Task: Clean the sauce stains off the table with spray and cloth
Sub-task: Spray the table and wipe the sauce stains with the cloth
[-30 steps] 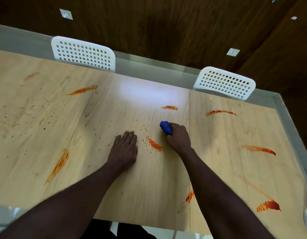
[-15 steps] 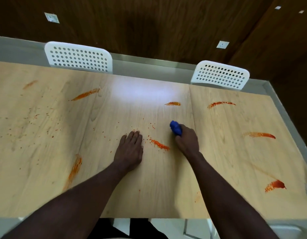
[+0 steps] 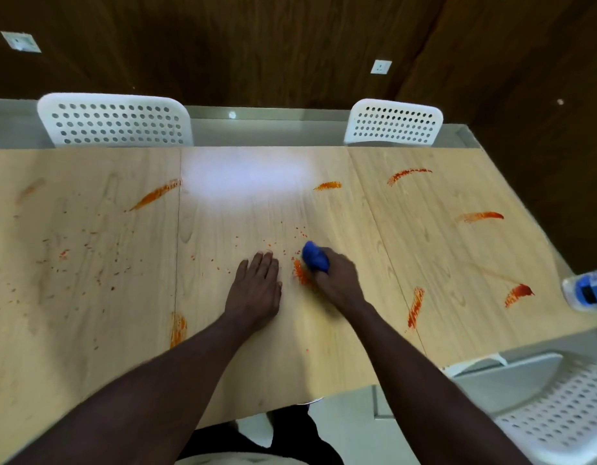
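Note:
A light wooden table (image 3: 324, 347) carries several orange-red sauce smears and specks. My right hand (image 3: 337, 280) grips a bunched blue cloth (image 3: 314, 257) and holds it on the table just right of an orange stain (image 3: 299, 272). My left hand (image 3: 256, 290) rests flat on the table, fingers straight, just left of that stain. A spray bottle (image 3: 585, 290) with a blue label shows partly at the right edge of the frame. Other smears lie at the far middle (image 3: 328, 186), the far right (image 3: 407, 174) and the near right (image 3: 415, 307).
Two white perforated chairs (image 3: 116, 120) (image 3: 394, 124) stand at the table's far side, and a third one (image 3: 558, 407) is at the near right. A dark wood wall rises behind. More smears and specks cover the table's left half (image 3: 154, 196).
My right hand has carried the blue cloth a little left, closer to the orange stain between my hands. My left hand stays flat. The camera has shifted, bringing the spray bottle more into view.

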